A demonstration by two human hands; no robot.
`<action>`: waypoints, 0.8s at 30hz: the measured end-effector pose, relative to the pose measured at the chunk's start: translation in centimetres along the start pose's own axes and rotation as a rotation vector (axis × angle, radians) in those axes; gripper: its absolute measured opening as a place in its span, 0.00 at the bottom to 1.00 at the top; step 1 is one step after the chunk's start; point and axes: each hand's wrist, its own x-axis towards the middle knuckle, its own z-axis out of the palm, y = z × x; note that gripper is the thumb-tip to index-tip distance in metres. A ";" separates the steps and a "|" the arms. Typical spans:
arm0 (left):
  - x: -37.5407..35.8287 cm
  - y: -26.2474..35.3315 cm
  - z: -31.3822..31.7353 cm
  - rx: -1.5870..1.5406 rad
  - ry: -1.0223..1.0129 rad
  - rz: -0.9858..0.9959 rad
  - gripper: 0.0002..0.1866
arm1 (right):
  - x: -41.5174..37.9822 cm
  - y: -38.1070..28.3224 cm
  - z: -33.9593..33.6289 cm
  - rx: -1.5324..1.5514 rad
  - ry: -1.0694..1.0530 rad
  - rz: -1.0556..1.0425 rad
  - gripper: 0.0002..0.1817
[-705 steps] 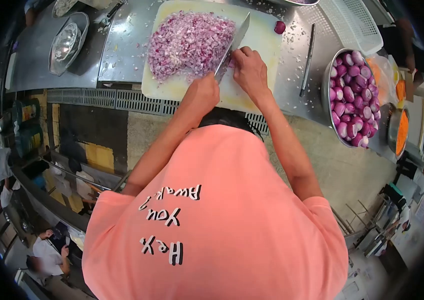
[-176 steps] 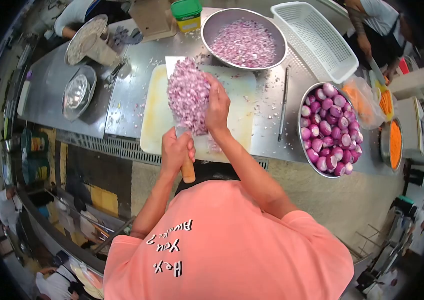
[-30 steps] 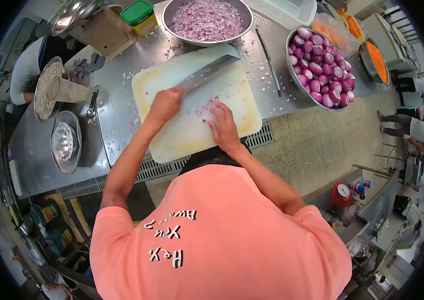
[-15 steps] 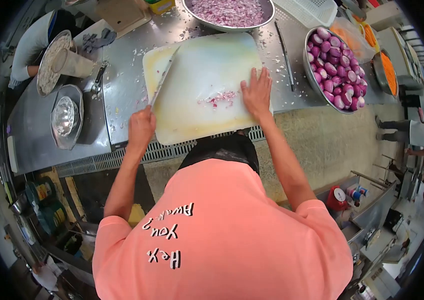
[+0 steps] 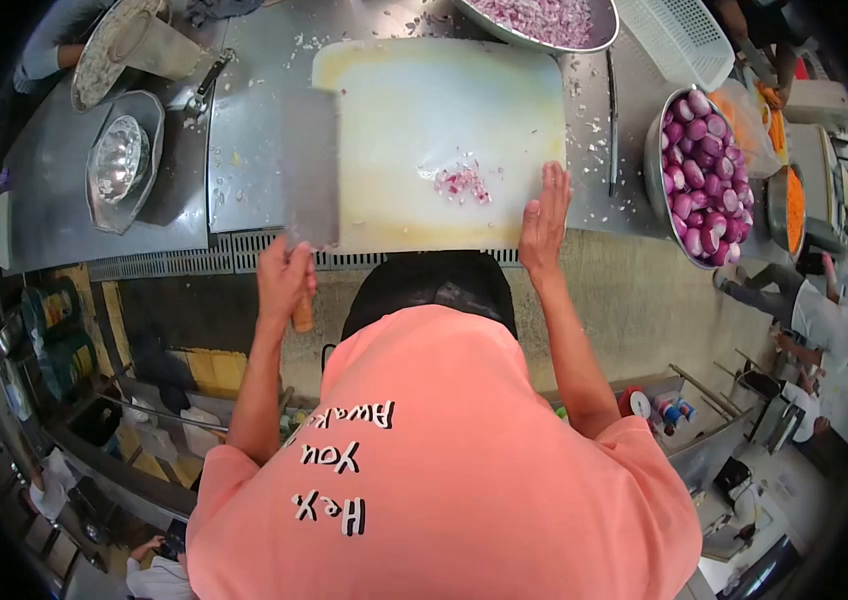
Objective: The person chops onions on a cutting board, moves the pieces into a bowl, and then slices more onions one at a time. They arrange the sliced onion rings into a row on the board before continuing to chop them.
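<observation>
My left hand (image 5: 286, 280) is closed around the wooden handle of a cleaver (image 5: 312, 165). Its wide blade points away from me, broad side showing and slightly blurred, over the left edge of a white cutting board (image 5: 394, 110). My right hand (image 5: 544, 222) lies along the board's lower right edge with fingers stretched out and holds nothing. Between the hands, a small heap of chopped red onion (image 5: 462, 184) sits on the board. Beyond the board stands a metal bowl of chopped onion (image 5: 554, 18). Peeled red onions (image 5: 704, 180) fill another bowl at the right.
A long dark rod (image 5: 612, 125) lies right of the board. A white basket (image 5: 679, 40) and a bowl of orange shreds (image 5: 794, 210) are further right. At left are a second knife (image 5: 210, 78), a clear jug (image 5: 156, 48) and a foil-like tray (image 5: 124, 165). Other people stand around.
The cleaver has turned from edge-on to broad side and moved left across the board's edge. My right hand has slid down to the board's edge. The whole view has shifted.
</observation>
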 end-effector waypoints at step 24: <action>-0.3 12.0 16.9 -0.312 -0.199 0.351 0.17 | 16.0 -10.7 -0.5 0.233 0.358 -0.345 0.33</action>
